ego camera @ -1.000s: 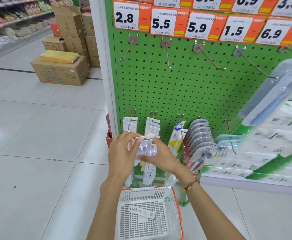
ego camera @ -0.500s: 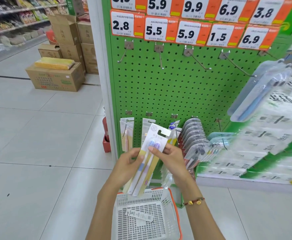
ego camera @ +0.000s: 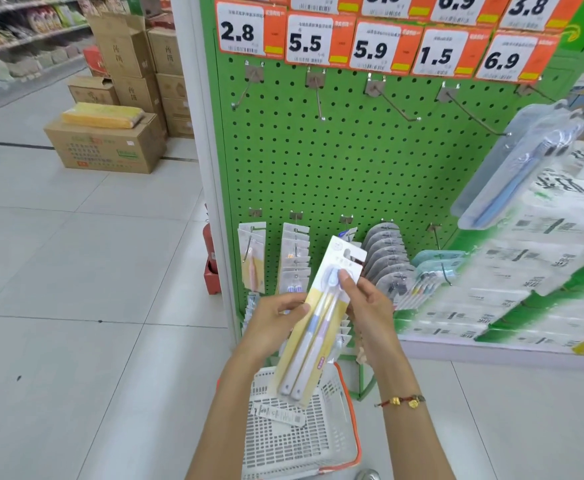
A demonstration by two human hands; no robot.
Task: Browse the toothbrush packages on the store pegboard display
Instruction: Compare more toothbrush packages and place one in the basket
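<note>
Head view: yellow-and-white toothbrush package (ego camera: 321,317), two brushes inside, gripped by left hand (ego camera: 273,323) and right hand (ego camera: 370,313).

A green pegboard (ego camera: 335,161) dotted with dark holes is carrying orange-and-white price tags (ego camera: 318,39). The toothbrush package (ego camera: 321,317) is showing yellow and white card, blue and lilac handles. The basket (ego camera: 318,441) is showing white mesh, orange rim.

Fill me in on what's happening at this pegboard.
A person holds a two-brush toothbrush pack in both hands, off its hook: the left hand grips its left edge, the right hand pinches it near the brush heads. More packs hang on the green pegboard. A white basket sits below.
</note>
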